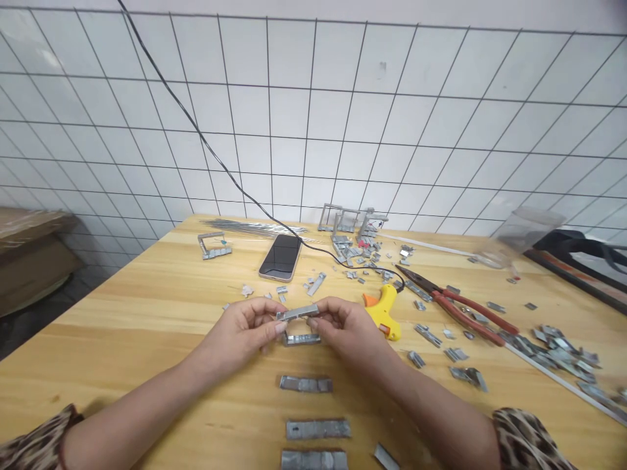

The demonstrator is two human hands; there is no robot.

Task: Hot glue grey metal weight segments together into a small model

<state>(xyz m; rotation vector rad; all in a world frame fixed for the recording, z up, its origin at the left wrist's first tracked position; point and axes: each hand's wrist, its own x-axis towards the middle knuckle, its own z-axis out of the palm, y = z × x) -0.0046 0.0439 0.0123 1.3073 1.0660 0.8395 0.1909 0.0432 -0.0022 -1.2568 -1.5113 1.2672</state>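
Observation:
Near the middle of the wooden table, my left hand (252, 326) and my right hand (345, 324) pinch opposite ends of a small grey metal strip (298, 313). Just below it, between my fingertips, is a second grey metal piece (302, 339); whether the two are joined is hard to tell. Closer to me, several flat metal strips lie in a column, among them one strip (306, 384) and a wider one (318, 429). A yellow glue gun (386, 312) lies right beside my right hand.
Behind my hands lie a phone (281, 257), thin metal rods (255, 228) and small metal frames (345, 219). Red-handled pliers (473, 316) and scattered metal pieces (558, 349) are on the right. A black cable (220, 163) crosses down to the glue gun.

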